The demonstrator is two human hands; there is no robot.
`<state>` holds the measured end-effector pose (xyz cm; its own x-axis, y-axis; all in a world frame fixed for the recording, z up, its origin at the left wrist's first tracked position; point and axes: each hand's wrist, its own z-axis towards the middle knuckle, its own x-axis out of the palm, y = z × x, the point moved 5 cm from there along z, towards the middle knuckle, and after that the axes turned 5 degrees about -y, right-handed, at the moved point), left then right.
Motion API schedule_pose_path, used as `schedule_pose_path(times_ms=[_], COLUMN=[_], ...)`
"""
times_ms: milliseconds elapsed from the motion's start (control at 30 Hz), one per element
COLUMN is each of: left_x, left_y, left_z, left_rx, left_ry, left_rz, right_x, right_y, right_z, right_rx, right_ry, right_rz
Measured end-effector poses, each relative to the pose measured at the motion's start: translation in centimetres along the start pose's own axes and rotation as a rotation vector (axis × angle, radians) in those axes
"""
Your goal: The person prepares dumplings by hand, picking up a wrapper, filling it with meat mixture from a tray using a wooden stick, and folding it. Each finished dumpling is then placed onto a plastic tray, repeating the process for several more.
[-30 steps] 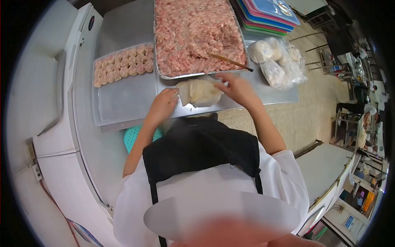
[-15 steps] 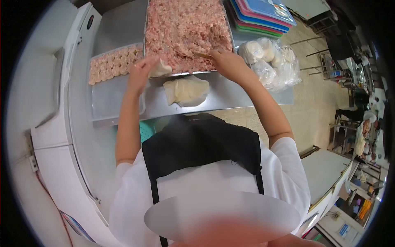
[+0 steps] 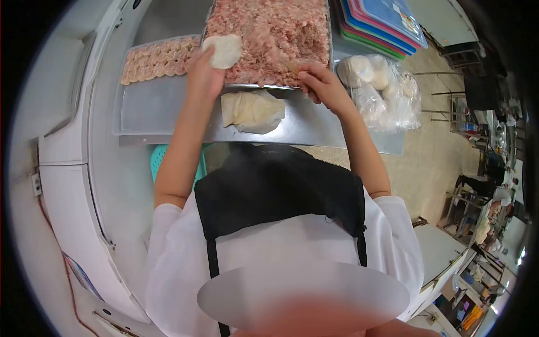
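Hovering higher now, left hand [image 3: 203,76] cups wrapper [image 3: 223,50] (right hand [image 3: 323,84] grips stick [image 3: 291,65]).

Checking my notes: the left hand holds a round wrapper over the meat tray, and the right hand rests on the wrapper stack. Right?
Not quite. In the head view the right hand is at the meat tray, holding a thin stick, clear of the wrapper stack. The left hand does hold the round wrapper.

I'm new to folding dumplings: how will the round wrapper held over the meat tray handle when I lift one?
Probably floppy: the wrapper in the left hand looks thin and pale, like soft dough. Likely very light, since one raised hand carries it easily. The stack of wrappers lies rumpled, so sheets may cling or tear if pulled roughly.
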<state>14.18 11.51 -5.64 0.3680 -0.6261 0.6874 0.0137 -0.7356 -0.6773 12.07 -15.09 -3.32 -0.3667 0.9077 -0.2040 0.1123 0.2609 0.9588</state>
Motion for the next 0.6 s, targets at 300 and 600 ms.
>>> schedule_pose_path(times_ms=[300,600], left_x=[7.9,3.8], left_y=[0.2,1.7], left_z=[-1.6,1.2], left_rx=[-0.242,-0.316], left_ry=[0.064,0.067], left_rz=[-0.204,-0.231], right_x=[2.0,2.7], right_y=[3.5,6.5], right_z=[1.3,-1.7], right_rx=[-0.048,-0.213], right_ry=[-0.083,-0.239], right_rz=[0.099,-1.133])
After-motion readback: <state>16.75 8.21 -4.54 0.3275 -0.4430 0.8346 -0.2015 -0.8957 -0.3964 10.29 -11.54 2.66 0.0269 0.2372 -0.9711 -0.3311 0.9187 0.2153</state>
